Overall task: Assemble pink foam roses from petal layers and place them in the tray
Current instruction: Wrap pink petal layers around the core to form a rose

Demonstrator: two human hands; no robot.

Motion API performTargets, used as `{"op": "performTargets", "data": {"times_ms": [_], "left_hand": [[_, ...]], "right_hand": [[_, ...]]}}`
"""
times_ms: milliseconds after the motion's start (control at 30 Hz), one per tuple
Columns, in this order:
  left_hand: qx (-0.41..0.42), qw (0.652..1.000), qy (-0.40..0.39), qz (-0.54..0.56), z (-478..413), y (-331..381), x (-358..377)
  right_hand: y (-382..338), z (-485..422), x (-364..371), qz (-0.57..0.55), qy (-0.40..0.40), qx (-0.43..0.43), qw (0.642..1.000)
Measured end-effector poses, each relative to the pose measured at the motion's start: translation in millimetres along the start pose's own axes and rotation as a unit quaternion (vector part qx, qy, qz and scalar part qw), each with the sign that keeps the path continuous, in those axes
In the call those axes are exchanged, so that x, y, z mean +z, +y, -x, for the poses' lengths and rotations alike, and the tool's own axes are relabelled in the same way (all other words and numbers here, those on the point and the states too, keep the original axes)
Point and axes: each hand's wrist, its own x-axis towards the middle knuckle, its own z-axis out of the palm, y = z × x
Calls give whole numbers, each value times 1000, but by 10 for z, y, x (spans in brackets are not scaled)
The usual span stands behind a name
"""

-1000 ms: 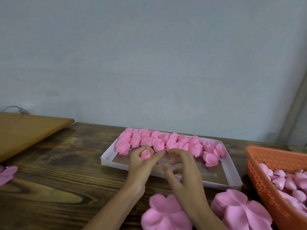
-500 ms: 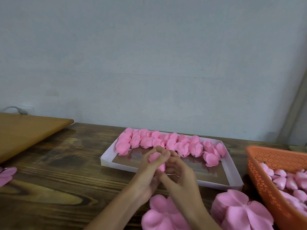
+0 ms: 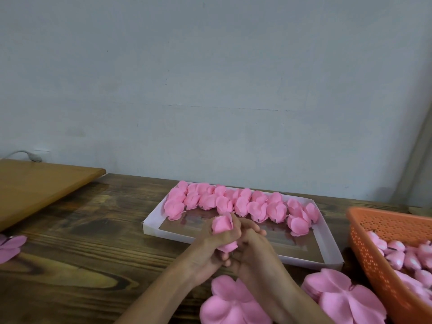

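- The fingers of the left hand [image 3: 209, 247] are curled tight round a pink foam rose [image 3: 222, 224]. Its bud stands out above them, and its lower petals show below the thumb.
- The right hand [image 3: 256, 256] lies against the left with its fingers bent round the rose's right and far side. Which fingertips actually touch the foam is hidden.
- The rose is held over the near rim of the white tray [image 3: 149, 226], raised off its floor.
- Finished roses [image 3: 236, 203] crowd the tray's far side in a thick band and curl down toward its right end. The near part of its floor is bare.
- A flat petal layer [image 3: 230, 302] lies on the dark wooden table [image 3: 70, 253] just below the wrists, partly under the right forearm.
- A stack of petal layers [image 3: 343, 298] sits to its right, next to the tray's near right corner.
- An orange basket [image 3: 374, 230] at the right edge holds small pink buds [image 3: 397, 256].
- Another petal layer [image 3: 10, 246] lies at the far left edge of the table.
- A lighter wooden board [image 3: 35, 183] overlaps the table's far left corner, below a pale wall [image 3: 210, 90].
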Motion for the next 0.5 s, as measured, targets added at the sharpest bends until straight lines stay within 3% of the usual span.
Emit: {"op": "performTargets", "data": {"times_ms": [67, 233, 367, 500], "left_hand": [[11, 1000, 3, -6, -9, -13, 15], [-3, 996, 65, -60, -30, -23, 86], [-23, 993, 112, -38, -48, -16, 86], [-41, 990, 133, -21, -38, -10, 77]], "right_hand": [[-36, 46, -3, 7, -2, -9, 1000], [-46, 222, 19, 259, 26, -103, 960], [-108, 316, 96, 221, -6, -113, 969], [-122, 322, 45, 258, -45, -159, 952]]}}
